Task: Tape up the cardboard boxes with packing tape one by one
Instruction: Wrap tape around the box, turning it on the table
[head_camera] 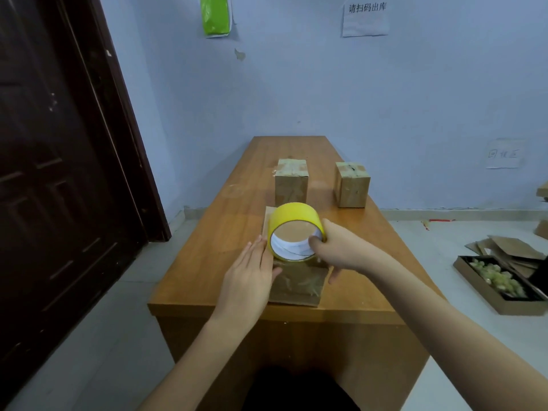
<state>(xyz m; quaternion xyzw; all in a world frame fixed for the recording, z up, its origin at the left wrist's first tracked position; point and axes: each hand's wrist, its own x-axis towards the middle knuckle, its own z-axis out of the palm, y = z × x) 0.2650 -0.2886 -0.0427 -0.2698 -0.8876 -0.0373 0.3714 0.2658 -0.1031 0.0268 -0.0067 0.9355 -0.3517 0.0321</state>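
1. The right hand (341, 250) reaches in from the lower right, forearm stretched across the near corner of the wooden table (231, 232). Its thumb hooks inside the core of a yellow roll of packing tape (293, 229) and its fingers curl round the roll's far right side, gripping it.
2. The roll stands on edge, its open core facing the camera, on top of the near cardboard box (296, 286).
3. The left hand (249, 277) comes from the lower left, fingers straight and together, lying flat against the box's left side, fingertips just beside the roll.
4. The box sits near the table's front edge; clear tape shines on its top.
5. Two taped boxes stand farther back, well apart: one (291, 185) behind the roll, another (353, 185) to the right.
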